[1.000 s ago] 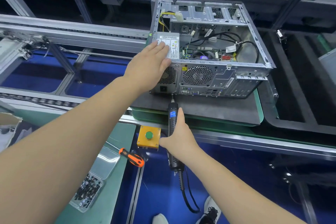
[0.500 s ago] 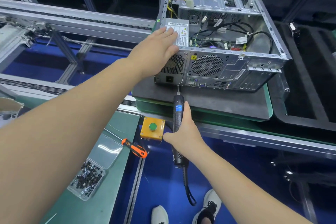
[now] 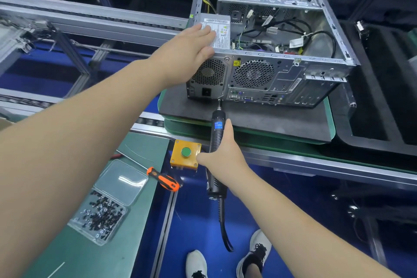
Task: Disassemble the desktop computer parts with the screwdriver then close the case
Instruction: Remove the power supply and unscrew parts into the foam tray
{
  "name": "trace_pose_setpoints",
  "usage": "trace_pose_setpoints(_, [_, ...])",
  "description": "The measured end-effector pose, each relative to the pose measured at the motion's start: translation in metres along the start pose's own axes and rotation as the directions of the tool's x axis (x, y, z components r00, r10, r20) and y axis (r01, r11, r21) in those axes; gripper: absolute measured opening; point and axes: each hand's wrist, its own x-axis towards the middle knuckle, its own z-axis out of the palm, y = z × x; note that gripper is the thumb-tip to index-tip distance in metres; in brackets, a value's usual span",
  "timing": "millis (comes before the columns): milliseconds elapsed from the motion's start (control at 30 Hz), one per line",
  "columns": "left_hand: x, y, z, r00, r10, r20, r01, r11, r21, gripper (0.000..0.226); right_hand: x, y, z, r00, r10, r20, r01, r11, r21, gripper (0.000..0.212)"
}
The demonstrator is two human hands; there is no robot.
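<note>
Nearest, a clear box of dark screws (image 3: 97, 214) lay on the green surface (image 3: 74, 255), with an orange-handled screwdriver (image 3: 163, 179) just beside it. The right hand (image 3: 222, 156) was curled around a black electric screwdriver (image 3: 217, 140), and its tip touched the lower rear edge of the open computer case (image 3: 266, 56). Farther, the left hand (image 3: 187, 52) was flat with straight fingers, pressing on the grey power supply (image 3: 220, 29) at the case's corner. The case stood on a dark mat (image 3: 259, 122).
</note>
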Motion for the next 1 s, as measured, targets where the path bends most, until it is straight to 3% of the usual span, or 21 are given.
trace_pose_setpoints(1000, [-0.005,0.013,0.000,0.996,-0.083,-0.020,0.083,0.996,-0.028,0.051,0.004,-0.025,-0.003,0.998,0.069,0.007,-0.068,0.993,-0.101,0.124])
